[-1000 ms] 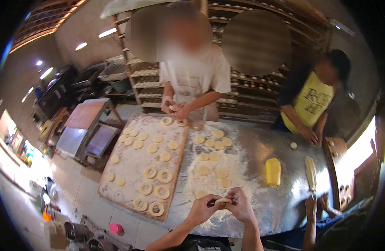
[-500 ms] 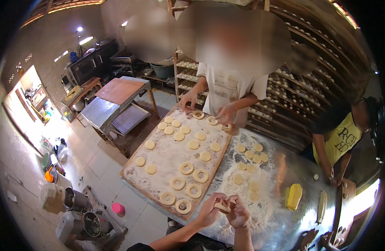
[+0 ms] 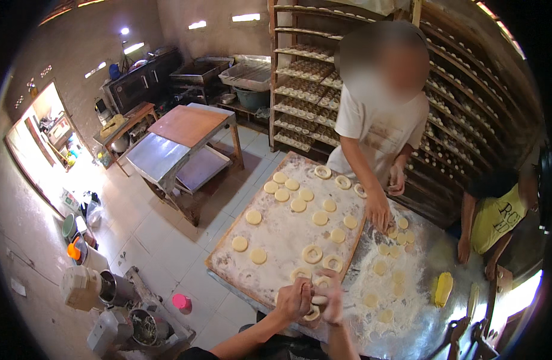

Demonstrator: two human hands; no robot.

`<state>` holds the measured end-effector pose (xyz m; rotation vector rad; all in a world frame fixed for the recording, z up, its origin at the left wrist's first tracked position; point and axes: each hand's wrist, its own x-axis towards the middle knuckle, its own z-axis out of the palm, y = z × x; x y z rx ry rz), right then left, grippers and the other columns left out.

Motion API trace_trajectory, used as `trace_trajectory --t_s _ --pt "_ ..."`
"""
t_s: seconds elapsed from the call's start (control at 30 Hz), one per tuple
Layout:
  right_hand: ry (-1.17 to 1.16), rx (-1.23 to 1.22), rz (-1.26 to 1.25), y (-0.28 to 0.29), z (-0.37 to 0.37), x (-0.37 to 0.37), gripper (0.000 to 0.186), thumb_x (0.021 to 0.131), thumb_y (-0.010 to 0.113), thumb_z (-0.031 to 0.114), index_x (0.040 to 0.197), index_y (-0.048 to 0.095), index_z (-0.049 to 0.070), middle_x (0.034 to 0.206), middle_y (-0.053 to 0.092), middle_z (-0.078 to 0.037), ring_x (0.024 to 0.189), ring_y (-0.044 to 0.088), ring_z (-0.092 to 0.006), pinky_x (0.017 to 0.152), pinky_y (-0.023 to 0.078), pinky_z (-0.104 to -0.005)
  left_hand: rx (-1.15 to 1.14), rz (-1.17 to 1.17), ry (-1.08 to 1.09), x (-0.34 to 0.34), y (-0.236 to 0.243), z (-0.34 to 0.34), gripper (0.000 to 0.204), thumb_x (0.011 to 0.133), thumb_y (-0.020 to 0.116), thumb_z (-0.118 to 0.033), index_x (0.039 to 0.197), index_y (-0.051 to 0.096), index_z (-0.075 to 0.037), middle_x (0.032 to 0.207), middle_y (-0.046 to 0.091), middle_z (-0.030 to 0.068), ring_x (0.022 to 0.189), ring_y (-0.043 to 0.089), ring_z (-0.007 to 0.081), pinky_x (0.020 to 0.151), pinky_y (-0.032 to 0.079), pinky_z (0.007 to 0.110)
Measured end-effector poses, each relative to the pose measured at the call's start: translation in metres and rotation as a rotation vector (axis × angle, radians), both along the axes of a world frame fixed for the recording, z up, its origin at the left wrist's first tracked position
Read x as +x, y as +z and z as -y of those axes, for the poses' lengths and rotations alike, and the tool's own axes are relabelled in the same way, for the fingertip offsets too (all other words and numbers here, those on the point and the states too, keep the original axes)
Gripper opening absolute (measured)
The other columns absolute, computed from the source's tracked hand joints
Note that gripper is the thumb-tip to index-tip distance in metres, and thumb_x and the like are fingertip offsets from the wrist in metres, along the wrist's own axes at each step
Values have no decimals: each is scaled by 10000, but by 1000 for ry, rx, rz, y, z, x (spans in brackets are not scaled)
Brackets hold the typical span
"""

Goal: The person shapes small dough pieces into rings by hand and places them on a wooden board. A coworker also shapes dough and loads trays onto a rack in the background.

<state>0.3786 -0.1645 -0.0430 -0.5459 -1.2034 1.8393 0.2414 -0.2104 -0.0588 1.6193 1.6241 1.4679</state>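
Just over the near edge of a floured wooden board [image 3: 282, 234], my left hand [image 3: 295, 301] is closed on a pale dough ring [image 3: 319, 300]. At the ring's other side is my right hand [image 3: 332, 300], its fingers bent against the dough and blurred by motion. Several more rings lie on the board around my hands, one of them a flat dough ring [image 3: 312, 254], and some are partly covered by my fingers. Farther up the board are several flat dough discs, such as a round dough disc [image 3: 258, 256].
Across the metal table [image 3: 417, 306], a co-worker's hand [image 3: 379, 211] reaches down to dough discs [image 3: 381, 267] on scattered flour. A yellow block [image 3: 443, 289] lies at the right, near another person in a yellow shirt [image 3: 498, 222]. Mixers [image 3: 117, 288] stand at the lower left.
My view has swung so the board sits farther right. My hands still work the dough ring, the right now blurred. The co-worker's hand has moved from the board's far edge to the table discs.
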Motion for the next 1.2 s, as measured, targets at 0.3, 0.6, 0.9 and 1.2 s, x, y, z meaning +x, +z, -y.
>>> trace_trajectory --t_s 0.3,0.6,0.9,1.2 --pt "-281 593 401 -20 4 -73 353 840 680 239 1137 622 58 847 589 -37 865 543 -150 691 452 -279 -67 31 49 -64 5 -1 182 1035 477 -181 970 561 -33 712 650 151 609 675 355 551 521 432" --pt "-93 466 566 -29 -2 -99 523 1023 503 403 1404 336 86 971 683 -158 758 620 -137 594 462 -234 -81 -187 66 -91 -4 -8 104 1032 517 -149 1012 562 -57 693 673 137 610 685 343 549 533 421" --pt "6 50 444 -21 -5 -112 659 1025 515 454 1498 298 51 1182 590 -188 1065 581 -227 981 450 -374 -227 211 -5 -100 6 -5 211 1057 471 -243 1117 542 -53 799 658 227 712 706 384 608 530 491" --pt "-445 555 1233 -29 -1 -118 710 862 697 345 1438 419 37 1216 521 -218 1191 480 -402 1144 293 -542 -455 -507 370 -176 -19 -10 520 928 648 -305 1363 516 -51 1049 595 172 1009 587 368 878 431 486"
